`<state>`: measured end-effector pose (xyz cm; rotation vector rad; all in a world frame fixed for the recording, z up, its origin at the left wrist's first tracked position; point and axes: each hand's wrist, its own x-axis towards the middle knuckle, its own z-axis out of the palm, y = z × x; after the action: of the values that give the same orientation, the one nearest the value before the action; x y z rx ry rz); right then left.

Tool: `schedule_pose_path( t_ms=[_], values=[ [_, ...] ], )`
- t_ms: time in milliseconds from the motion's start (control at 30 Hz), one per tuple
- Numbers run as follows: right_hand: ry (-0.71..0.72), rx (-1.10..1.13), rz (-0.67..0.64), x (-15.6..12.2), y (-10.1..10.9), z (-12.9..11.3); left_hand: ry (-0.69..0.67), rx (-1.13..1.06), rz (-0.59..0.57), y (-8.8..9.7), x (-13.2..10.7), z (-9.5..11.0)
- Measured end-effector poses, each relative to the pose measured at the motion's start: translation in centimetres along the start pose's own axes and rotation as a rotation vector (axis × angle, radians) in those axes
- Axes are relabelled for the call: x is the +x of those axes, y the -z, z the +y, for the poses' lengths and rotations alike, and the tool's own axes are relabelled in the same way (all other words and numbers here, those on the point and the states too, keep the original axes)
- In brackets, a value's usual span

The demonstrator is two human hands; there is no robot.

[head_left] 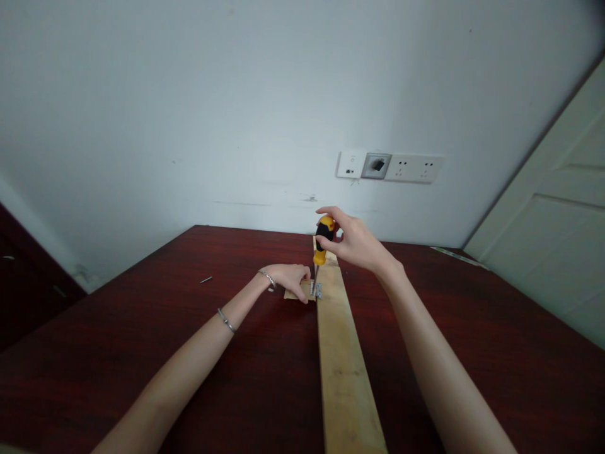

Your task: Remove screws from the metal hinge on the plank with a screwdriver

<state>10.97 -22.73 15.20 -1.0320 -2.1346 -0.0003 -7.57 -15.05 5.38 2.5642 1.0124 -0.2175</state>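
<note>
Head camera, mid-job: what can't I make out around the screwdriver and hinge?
- Head view: any screw at the hinge under the screwdriver tip is too small to see.
- The small wood piece: mostly covered by the left hand.
- The plank: near end cut off by the bottom edge.
- The thin metal bit on the table: too small to identify.

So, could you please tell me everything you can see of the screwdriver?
The screwdriver has a yellow-and-black handle, plastic by the look, and a thin metal shaft. It stands nearly upright, tip down at the small metal hinge on the plank. The right hand grips its handle near the top.
</note>
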Motion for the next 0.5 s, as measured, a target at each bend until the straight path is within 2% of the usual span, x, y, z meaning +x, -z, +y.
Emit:
schedule_pose_path(
  t_ms=[100,300,500],
  values=[
    [0.008,-0.029,-0.028,-0.03,0.04,-0.08,-0.002,0.005,0.001,0.0,-0.01,0.01],
    [0.068,-0.043,0.003,0.04,0.11,-0.28,0.007,-0.002,0.004,-0.01,-0.12,0.16],
    [0.014,-0.084,-0.046,-0.16,0.14,-0.76,0.001,0.0,0.006,-0.03,-0.06,0.06]
  ],
)
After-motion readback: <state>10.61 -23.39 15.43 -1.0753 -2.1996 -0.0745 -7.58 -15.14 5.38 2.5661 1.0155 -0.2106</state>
